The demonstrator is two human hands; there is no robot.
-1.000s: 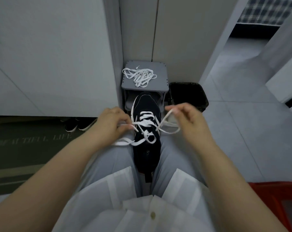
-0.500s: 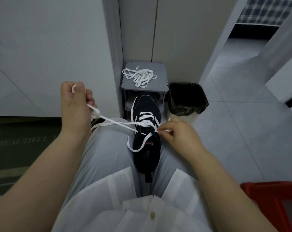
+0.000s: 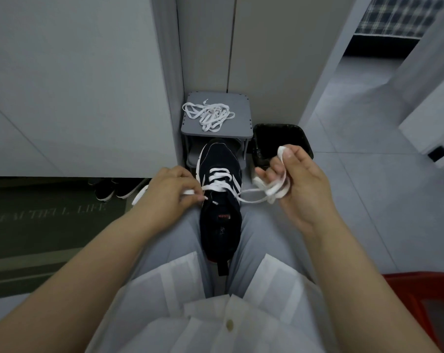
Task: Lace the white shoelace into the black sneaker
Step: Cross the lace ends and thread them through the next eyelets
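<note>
The black sneaker (image 3: 219,200) lies between my knees, toe pointing away from me. A white shoelace (image 3: 219,178) crosses its upper eyelets in a few rows. My left hand (image 3: 170,192) sits at the shoe's left side and pinches the lace's left end near an eyelet. My right hand (image 3: 301,184) is raised to the right of the shoe, fingers curled round several loops of the lace's right end, which runs taut back to the shoe.
A second white shoelace (image 3: 209,114) lies bundled on a small grey stool (image 3: 238,128) beyond the toe. A black bin (image 3: 271,138) stands beside it. Dark shoes (image 3: 114,189) and a green mat (image 3: 45,215) are on the left, a red basket (image 3: 419,296) at lower right.
My left hand came down from its raised pull to the shoe's left eyelets. My right hand lifted away from the shoe to the right, gathering loops of lace.
</note>
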